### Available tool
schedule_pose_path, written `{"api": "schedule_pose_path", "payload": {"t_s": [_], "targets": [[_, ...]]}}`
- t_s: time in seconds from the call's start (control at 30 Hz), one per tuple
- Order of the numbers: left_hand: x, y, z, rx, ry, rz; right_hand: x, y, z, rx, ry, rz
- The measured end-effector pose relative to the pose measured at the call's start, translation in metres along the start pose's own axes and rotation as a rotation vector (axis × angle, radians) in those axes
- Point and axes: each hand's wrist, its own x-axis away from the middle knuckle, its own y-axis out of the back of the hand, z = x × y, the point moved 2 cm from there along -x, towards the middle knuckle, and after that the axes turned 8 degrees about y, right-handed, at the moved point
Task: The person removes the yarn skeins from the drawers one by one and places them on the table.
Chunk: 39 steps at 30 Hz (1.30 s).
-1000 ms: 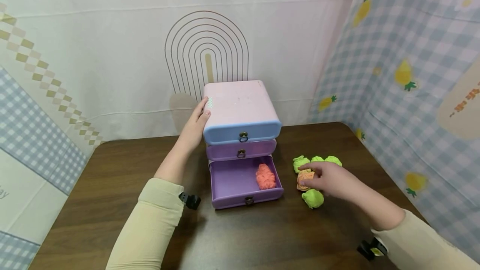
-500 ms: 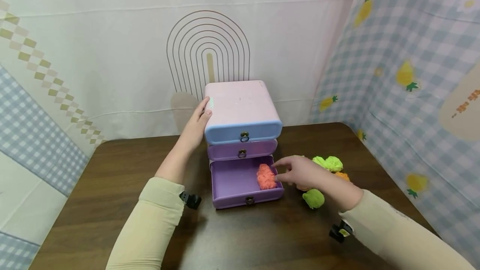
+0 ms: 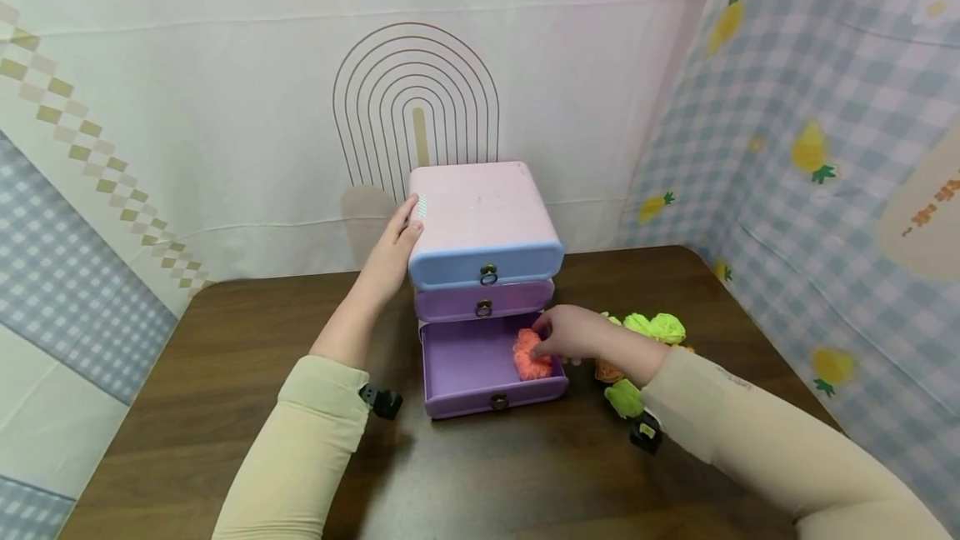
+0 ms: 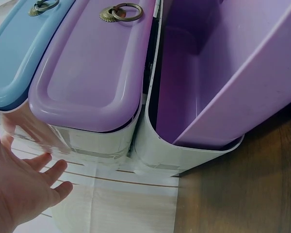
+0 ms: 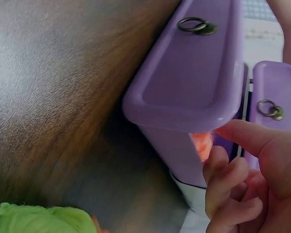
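Observation:
A coral-orange ball of yarn [image 3: 529, 362] lies at the right side of the pulled-out purple bottom drawer [image 3: 468, 357]. My right hand [image 3: 573, 333] reaches over the drawer's right wall and pinches the yarn's upper right part between thumb and fingers. In the right wrist view the yarn [image 5: 202, 144] shows beside the curled fingers, partly hidden by the drawer front. My left hand [image 3: 390, 252] rests against the left side of the pink-topped drawer unit [image 3: 480, 202]. Its fingers are spread in the left wrist view, where the left hand [image 4: 26, 189] holds nothing.
The blue top drawer [image 3: 450, 268] and purple middle drawer [image 3: 446, 303] are closed, each with a ring pull. Right of the unit, several green yarn balls [image 3: 666, 328] and a peach one [image 3: 606, 372] lie on the brown table [image 3: 480, 482], partly behind my right arm.
My right hand has moved left from the yarn balls on the table to the open drawer and taken hold of the coral yarn. My left hand has stayed on the unit.

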Motion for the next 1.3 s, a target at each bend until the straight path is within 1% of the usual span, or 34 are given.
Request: {"api": "schedule_pose_path", "payload": {"t_s": [0.13, 0.3, 0.43, 0.53, 0.7, 1.0, 1.3], "targets": [[0.0, 0.0, 0.0, 0.002, 0.006, -0.003, -0.006, -0.004, 0.0, 0.035, -0.01, 0.026], [-0.001, 0.0, 0.0, 0.0, 0.006, -0.002, -0.011, -0.006, 0.004, 0.105, -0.039, 0.071], [-0.001, 0.001, 0.0, -0.004, 0.005, -0.001, -0.013, -0.008, 0.008, 0.154, -0.041, 0.102], [-0.001, 0.001, 0.001, -0.004, 0.003, 0.002, -0.015, -0.009, 0.011, 0.178, -0.037, 0.111], [-0.002, 0.0, 0.002, 0.0, -0.003, 0.002, -0.016, -0.013, 0.015, 0.15, -0.036, 0.104], [-0.001, -0.001, -0.001, 0.001, -0.008, 0.001, -0.018, -0.018, 0.015, 0.029, -0.023, 0.091], [0.0, 0.0, 0.0, 0.002, -0.002, 0.002, -0.013, -0.016, 0.016, -0.024, 0.001, 0.06]]}}
